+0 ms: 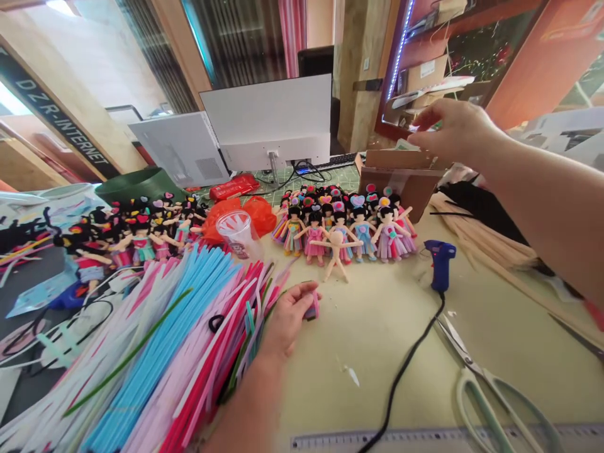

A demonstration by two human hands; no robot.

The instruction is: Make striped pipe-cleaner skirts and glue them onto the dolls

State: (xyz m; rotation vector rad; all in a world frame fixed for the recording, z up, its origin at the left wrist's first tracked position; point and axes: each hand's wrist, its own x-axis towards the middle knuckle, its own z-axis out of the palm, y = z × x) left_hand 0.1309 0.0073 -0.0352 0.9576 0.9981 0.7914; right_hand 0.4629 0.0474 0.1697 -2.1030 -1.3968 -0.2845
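Observation:
My left hand (287, 318) rests on the yellow-green table (377, 327) beside a big pile of pink, blue and red pipe cleaners (155, 352), its fingers closed on a small pink piece (312, 308). My right hand (453, 132) is raised over an open cardboard box (401, 176) at the back, fingers curled downward; whether it holds anything I cannot make out. An undressed beige doll figure (336, 248) lies in front of a crowd of dressed pipe-cleaner dolls (344, 223).
A blue glue gun (440, 261) with a black cord stands right of the dolls. Scissors (491, 384) and a ruler (425, 440) lie near the front edge. A plastic cup (238, 233), more dolls (136, 233) at left, a monitor back (268, 123) and beige sticks (486, 242) surround the space.

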